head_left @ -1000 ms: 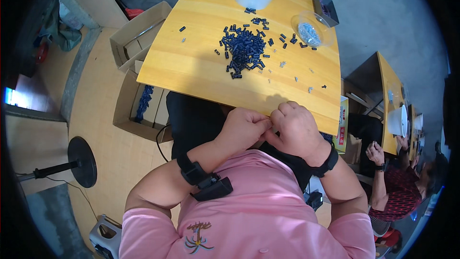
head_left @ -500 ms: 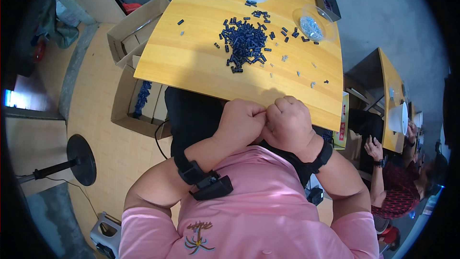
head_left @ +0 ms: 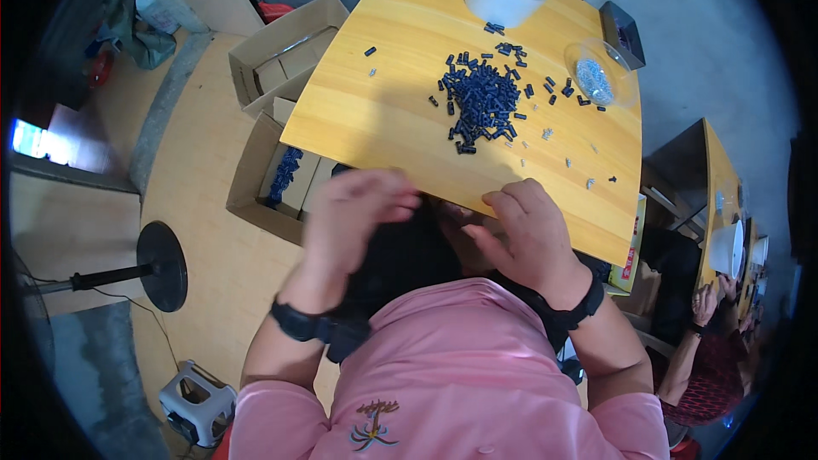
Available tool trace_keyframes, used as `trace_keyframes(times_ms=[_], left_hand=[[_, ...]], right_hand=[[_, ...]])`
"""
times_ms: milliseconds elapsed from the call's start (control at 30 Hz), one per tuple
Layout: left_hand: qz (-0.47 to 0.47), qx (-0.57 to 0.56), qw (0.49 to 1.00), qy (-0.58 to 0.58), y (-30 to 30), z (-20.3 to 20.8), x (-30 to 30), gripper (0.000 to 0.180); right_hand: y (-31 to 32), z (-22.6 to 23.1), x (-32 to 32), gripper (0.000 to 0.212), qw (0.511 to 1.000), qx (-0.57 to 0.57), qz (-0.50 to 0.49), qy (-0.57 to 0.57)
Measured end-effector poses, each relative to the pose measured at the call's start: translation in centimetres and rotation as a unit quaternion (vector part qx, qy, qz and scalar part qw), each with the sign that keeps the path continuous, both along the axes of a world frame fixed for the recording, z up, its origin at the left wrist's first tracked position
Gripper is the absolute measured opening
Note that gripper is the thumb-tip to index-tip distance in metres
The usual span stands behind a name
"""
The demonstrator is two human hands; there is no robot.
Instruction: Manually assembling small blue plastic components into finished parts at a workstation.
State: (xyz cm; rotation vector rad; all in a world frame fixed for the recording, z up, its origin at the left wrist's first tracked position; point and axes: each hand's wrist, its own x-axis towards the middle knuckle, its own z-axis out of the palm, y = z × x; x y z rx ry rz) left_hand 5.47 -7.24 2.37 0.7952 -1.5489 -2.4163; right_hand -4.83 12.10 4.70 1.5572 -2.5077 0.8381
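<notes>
The pile of small dark pieces (head_left: 483,102) lies heaped on the wooden table (head_left: 354,111), beyond the near edge, with stray ones scattered around it and tiny pale bits (head_left: 548,134) to its right. The right hand (head_left: 532,243) is at the table's near edge, thumb apart from the bent fingers, with a gap between them. The left hand (head_left: 358,209), well apart from it, is over the person's dark-clad lap (badly blurred, so whether its fingers pinch anything I cannot tell). Behind the pile stands a white bucket (head_left: 503,10) full of similar dark pieces; to the right are a clear dish (head_left: 629,92) of pale bits and a dark open box (head_left: 633,55). Left of the table, an open carton (head_left: 260,218) holds more dark pieces. Farther right, a co-worker sits at another table (head_left: 718,172).
</notes>
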Motion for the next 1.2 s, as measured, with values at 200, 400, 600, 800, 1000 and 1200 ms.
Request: trace_keyframes(times_ms=[200, 400, 600, 800, 1000, 1200], left_hand=[[0.286, -0.002, 0.948, -0.138, -13.0, -6.9, 7.0, 0.036], [0.410, 0.010, 0.890, -0.197, -21.8, -12.9, 9.3, 0.043], [0.336, -0.048, 0.939, 0.048, -10.7, -3.0, 0.9, 0.030], [0.018, -0.041, 0.999, 0.022, 0.8, -0.2, -3.8, 0.017], [-0.160, -0.061, 0.985, 0.016, 5.7, -3.7, -6.1, 0.017], [-0.155, -0.029, 0.987, -0.013, 5.7, -3.8, -6.4, 0.018]], right_hand=[[2.5, -2.7, -1.1, 0.014, 0.995, 0.071, -0.014, -0.066], [2.7, -3.0, -1.1, 0.016, 0.995, 0.038, -0.032, -0.085], [3.3, -4.0, -1.3, 0.021, 0.997, 0.018, -0.036, -0.066], [3.2, -3.5, -1.1, 0.030, 0.995, 0.043, -0.027, -0.088], [4.4, -3.2, -1.4, 0.028, 0.992, 0.015, -0.021, -0.122], [3.4, -2.8, -4.8, 0.012, 0.986, -0.046, -0.118, -0.106]])
